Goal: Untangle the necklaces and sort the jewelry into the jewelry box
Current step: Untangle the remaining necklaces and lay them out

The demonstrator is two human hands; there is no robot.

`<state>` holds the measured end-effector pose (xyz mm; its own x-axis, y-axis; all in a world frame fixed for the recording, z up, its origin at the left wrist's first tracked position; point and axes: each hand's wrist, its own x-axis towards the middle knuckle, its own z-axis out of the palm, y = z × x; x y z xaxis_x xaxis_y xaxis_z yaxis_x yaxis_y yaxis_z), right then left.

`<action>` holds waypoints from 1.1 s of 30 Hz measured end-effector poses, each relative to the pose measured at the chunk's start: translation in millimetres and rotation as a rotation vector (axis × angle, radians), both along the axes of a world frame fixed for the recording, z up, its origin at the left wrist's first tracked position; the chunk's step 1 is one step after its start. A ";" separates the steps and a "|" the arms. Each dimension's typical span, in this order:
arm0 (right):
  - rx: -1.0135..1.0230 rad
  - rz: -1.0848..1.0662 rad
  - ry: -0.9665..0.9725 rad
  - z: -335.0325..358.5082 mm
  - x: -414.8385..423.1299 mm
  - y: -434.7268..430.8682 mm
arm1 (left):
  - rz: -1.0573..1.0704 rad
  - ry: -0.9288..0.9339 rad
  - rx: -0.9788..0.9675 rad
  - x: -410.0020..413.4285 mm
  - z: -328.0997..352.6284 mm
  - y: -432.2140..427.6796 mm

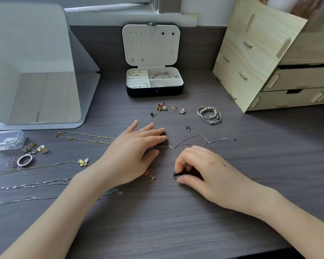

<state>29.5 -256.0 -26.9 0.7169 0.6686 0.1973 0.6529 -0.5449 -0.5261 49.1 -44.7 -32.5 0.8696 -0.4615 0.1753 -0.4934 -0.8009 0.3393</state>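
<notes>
Left hand (133, 152) lay flat on the desk (176, 221), fingers straight and close together, fingertips pressing down on one end of the tangled silver chains (192, 139). Right hand (204, 165) was curled, thumb and fingers pinching a dark pendant (176, 175) just above the desk surface. A thin strand ran up from the pendant to the knot between the two hands; other strands fanned right from there, one ending in a clasp.

Jewelry box (154, 92) stood open at the back centre of the desk, lid upright, some earrings pinned in the lid, rings and bangles in the tray compartments.

Loose items between box and hands: several stud earrings (187, 127) and a small charm cluster (161, 106). Beaded bracelets (209, 114) lay to the right of these. A short gold chain (150, 173) lay touching the left hand's heel.

Left of the hands: gold necklace (86, 137), butterfly necklace (84, 162), silver ring (24, 160), and straightened silver chains (26, 186), laid out apart. A clear plastic case (7, 140) sat at the far left, before a mirror (32, 71). A wooden drawer unit (269, 62) stood back right.
</notes>
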 end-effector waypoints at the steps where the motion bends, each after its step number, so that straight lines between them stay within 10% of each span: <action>1: 0.007 -0.001 0.003 0.3 -0.3 0.6 | -0.023 -0.013 0.035 0.4 -2.2 0.7; 12: 0.440 -0.200 0.185 40.4 31.1 0.6 | -0.020 0.002 0.047 3.0 -4.5 1.7; 21: 0.307 -0.333 0.039 34.3 82.5 22.4 | 0.213 -0.158 -0.110 17.1 3.2 6.4; 33: 0.093 -0.381 -0.087 17.8 90.0 28.1 | 0.280 0.072 0.027 39.6 18.3 -13.9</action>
<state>119.5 -228.0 -9.0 0.8880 0.3346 0.3155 0.4577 -0.7092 -0.5362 88.6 -58.6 -14.1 0.9736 -0.2055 0.0992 -0.2273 -0.9118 0.3419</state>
